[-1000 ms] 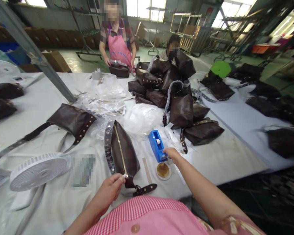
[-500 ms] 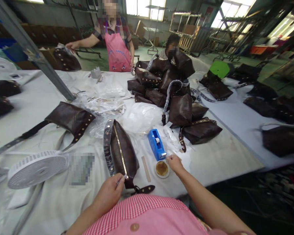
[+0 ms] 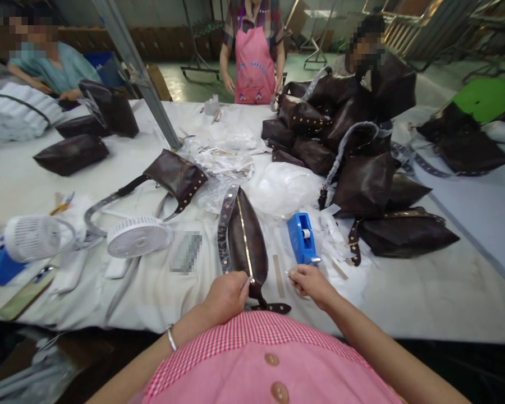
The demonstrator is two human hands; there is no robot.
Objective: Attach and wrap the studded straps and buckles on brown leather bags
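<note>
A dark brown bag (image 3: 258,247) lies upright before me, its gold zipper running lengthwise and a studded strap (image 3: 224,235) along its left side. My left hand (image 3: 227,294) is closed at the near end of the zipper, pinching what looks like the zipper pull. To the right of the bag, my right hand (image 3: 311,283) is closed in a pinch, with a small whitish bit at the fingertips that looks like tape. Just beyond that hand stands a blue tape dispenser (image 3: 302,238). A tan strip (image 3: 278,276) lies between the bag and my right hand, which mostly covers a round dish.
Brown bags are piled (image 3: 353,129) at the back right. Plastic wrap (image 3: 284,182) and another bag (image 3: 177,177) lie ahead. Leftward are white fans (image 3: 137,237) and a metal post (image 3: 147,84). A co-worker in a pink apron (image 3: 255,64) stands across the table.
My right hand has come away from the tape dispenser's cutter, toward the bag. My left hand stays at the zipper end. The view has turned left; the co-worker opposite has let go of a bag.
</note>
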